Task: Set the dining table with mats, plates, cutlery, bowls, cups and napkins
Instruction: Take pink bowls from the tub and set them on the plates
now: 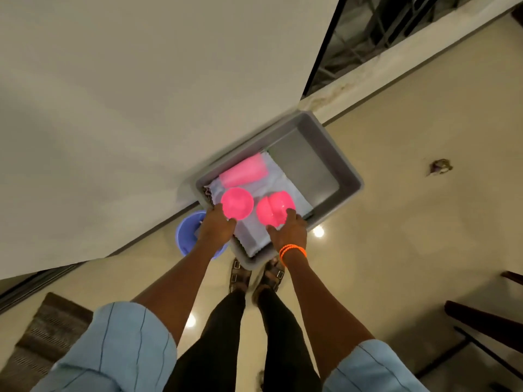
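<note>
Location: floor beside a white wall; the dining table itself is not in view.
Container: grey plastic tub [334, 165] on the floor, its far half bare, its near half lined with pale folded cloth [254, 230], probably napkins or mats.
Left hand [216, 226]: clamped on the rim of a pink bowl [236, 203], mouth up, held over the tub's near-left corner.
Right hand [288, 230]: closed on a second pink bowl [273, 207], tilted; a further bowl may be nested with it, cannot tell.
Remaining stock: pink cups [244, 170] lying on their sides on the cloth, near the wall side of the tub.
Adjacent item: blue bucket [185, 233], partly behind the left forearm, contents unclear.
Step in hand: lifting bowls out of the tub for carrying to the table, as judged.
Handling advice: raise both bowls straight up, clear of the tub wall; level the tilted one; keep thumbs on the rims, not inside.
Risk: light plastic may slip; cloth could drag along.
</note>
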